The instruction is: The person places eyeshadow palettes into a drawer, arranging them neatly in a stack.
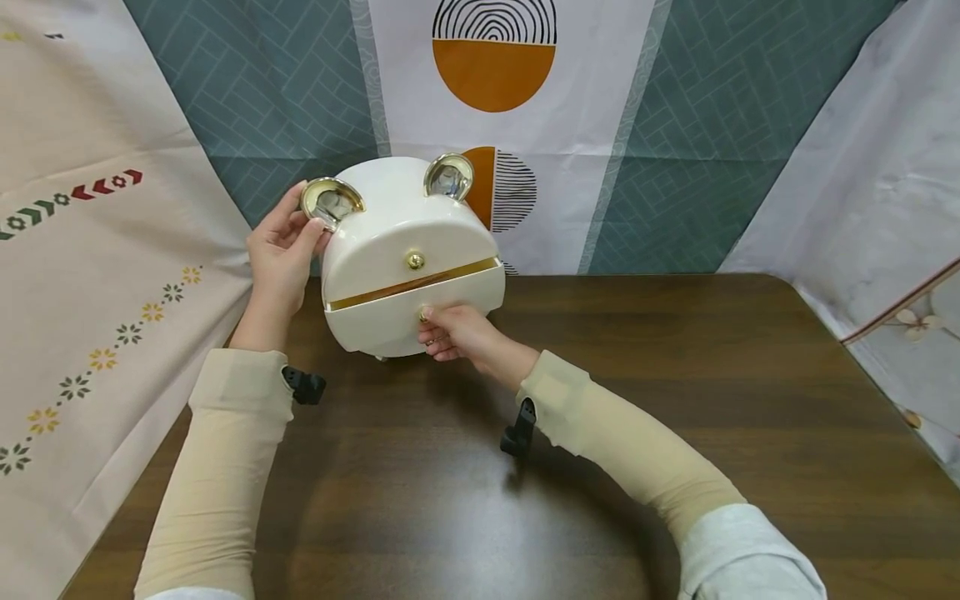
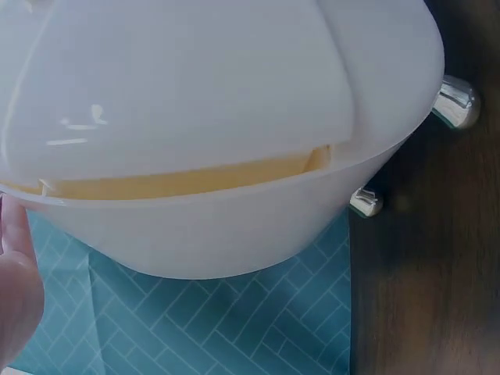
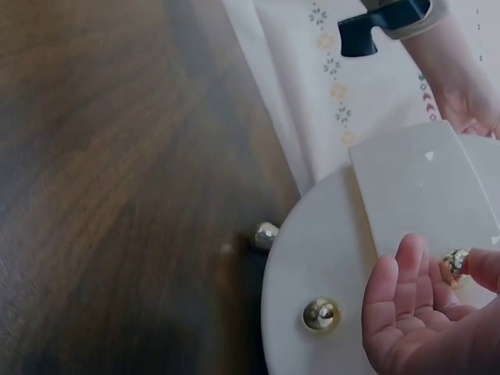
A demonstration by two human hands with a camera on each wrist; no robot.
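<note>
A rounded white box (image 1: 397,187) with two drawer fronts stands at the table's back edge, small metal feet (image 2: 366,201) under it. Its lower drawer (image 1: 375,327) is pulled out a little, leaving a gold-toned gap above its front. My left hand (image 1: 279,250) holds the box at its left gold ear-shaped piece (image 1: 332,202), thumb in front. Between thumb and finger, my right hand (image 1: 467,335) pinches the lower drawer's round gold knob (image 3: 455,264). The upper knob (image 1: 415,260) is untouched, as is the right ear-shaped piece (image 1: 450,177). The drawer's inside is mostly hidden.
Under the box is a dark brown wooden table (image 1: 600,367). A patterned teal and white cloth (image 1: 675,183) hangs close behind it. Cream fabric with printed flowers (image 1: 112,275) borders the left side. Black wrist cameras (image 1: 303,386) sit on both forearms.
</note>
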